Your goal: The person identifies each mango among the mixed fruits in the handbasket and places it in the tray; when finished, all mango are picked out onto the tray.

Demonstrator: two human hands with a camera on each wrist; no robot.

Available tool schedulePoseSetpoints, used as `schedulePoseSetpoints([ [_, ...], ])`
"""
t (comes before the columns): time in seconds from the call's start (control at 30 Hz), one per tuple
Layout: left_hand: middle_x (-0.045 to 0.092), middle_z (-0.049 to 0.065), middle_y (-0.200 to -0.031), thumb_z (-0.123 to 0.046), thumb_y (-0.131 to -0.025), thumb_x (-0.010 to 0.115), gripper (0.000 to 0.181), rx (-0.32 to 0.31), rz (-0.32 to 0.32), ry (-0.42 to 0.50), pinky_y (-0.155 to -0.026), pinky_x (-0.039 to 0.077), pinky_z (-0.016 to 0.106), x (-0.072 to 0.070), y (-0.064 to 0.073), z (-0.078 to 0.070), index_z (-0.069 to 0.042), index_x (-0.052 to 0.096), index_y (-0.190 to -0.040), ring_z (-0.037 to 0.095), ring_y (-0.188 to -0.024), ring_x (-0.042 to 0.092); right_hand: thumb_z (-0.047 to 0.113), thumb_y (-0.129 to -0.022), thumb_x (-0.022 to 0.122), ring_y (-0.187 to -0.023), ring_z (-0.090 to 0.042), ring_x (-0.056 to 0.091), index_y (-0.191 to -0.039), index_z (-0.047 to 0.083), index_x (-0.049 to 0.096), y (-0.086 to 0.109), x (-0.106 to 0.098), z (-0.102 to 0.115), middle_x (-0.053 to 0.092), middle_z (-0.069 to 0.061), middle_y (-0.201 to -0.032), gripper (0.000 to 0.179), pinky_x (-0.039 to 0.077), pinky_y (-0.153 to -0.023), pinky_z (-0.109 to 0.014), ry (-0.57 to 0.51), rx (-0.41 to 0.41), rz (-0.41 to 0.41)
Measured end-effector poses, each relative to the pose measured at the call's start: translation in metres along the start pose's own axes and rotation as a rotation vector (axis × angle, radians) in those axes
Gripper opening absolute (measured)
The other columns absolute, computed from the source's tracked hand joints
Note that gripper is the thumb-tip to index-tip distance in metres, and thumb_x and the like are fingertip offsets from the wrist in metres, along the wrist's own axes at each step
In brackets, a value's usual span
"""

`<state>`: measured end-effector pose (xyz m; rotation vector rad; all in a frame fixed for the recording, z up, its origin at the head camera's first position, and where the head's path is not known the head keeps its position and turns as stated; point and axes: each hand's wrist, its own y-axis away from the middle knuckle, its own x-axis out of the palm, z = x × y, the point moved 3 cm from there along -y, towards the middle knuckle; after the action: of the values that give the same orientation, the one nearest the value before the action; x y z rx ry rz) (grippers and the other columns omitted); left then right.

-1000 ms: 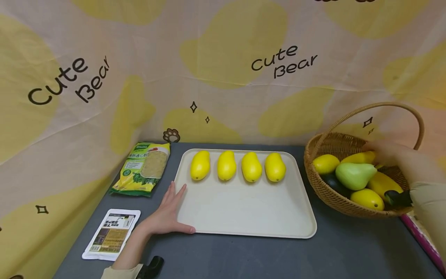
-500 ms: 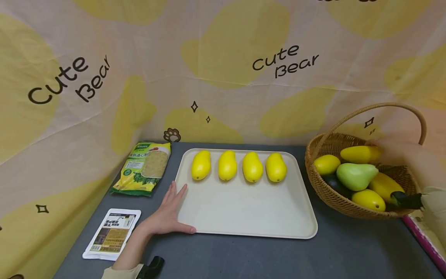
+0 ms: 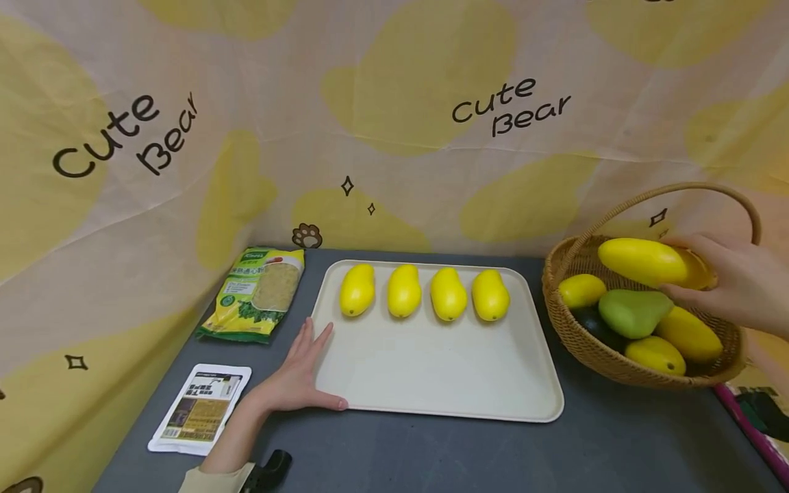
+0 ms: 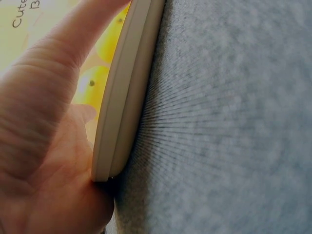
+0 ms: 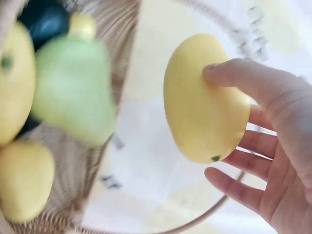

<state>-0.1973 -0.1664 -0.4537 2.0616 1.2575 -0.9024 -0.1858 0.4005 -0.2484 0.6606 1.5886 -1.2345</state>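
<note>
My right hand (image 3: 727,277) grips a yellow mango (image 3: 644,260) above the back of the wicker basket (image 3: 570,342). In the right wrist view the thumb presses one side of that mango and the fingers lie behind it. Below it in the basket are a green pear (image 3: 635,311), several yellow mangoes (image 3: 655,355) and a dark, partly hidden fruit (image 3: 594,329). My left hand (image 3: 294,380) is spread at the near left corner of a cream tray (image 3: 437,370), thumb along its front edge. Several mangoes (image 3: 403,291) stand in a row along the tray's far side.
A green and yellow pasta bag (image 3: 255,294) and a white-edged pouch (image 3: 200,409) lie left of the tray. The basket's tall handle (image 3: 690,186) arches above the right hand. A patterned cloth (image 3: 394,137) hangs behind the grey table (image 3: 444,459).
The right hand has lifted the yellow mango from the back of the basket and come further into view. The left hand has stayed at the tray.
</note>
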Motion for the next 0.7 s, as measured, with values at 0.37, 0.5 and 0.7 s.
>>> schedulePoseSetpoints([
  [0.37,-0.018,0.022,-0.159,-0.067,-0.058,0.082,0.133,-0.003,-0.010,-0.011,-0.108,0.010,0.071,0.002,-0.001,0.003,-0.015,0.011,-0.158,0.042,-0.145,-0.012,0.008,-0.091,0.068,-0.091,0.006,0.059,-0.139,0.018,0.052,0.027,0.025,0.081,0.058,0.020,-0.115,0.051,0.048,-0.070,-0.011,-0.760,0.332,0.004],
  [0.5,-0.018,0.023,-0.158,-0.066,-0.059,0.082,0.132,0.002,-0.013,-0.011,-0.108,0.010,0.070,0.002,-0.001,0.002,-0.014,0.011,-0.158,0.043,-0.145,-0.012,0.007,-0.100,0.052,-0.100,-0.007,0.061,-0.137,0.022,0.050,0.026,0.063,0.110,0.060,0.009,-0.120,0.039,0.051,-0.079,-0.019,-1.191,0.355,0.142],
  [0.7,-0.018,0.024,-0.158,-0.066,-0.059,0.082,0.133,0.000,-0.023,-0.016,-0.108,0.011,0.070,0.002,-0.001,0.003,-0.015,0.010,-0.158,0.043,-0.145,-0.012,0.018,-0.104,0.044,-0.106,-0.017,0.064,-0.140,0.003,0.037,0.014,0.111,0.166,0.060,-0.003,-0.120,0.040,0.053,-0.088,-0.035,-1.626,0.450,0.368],
])
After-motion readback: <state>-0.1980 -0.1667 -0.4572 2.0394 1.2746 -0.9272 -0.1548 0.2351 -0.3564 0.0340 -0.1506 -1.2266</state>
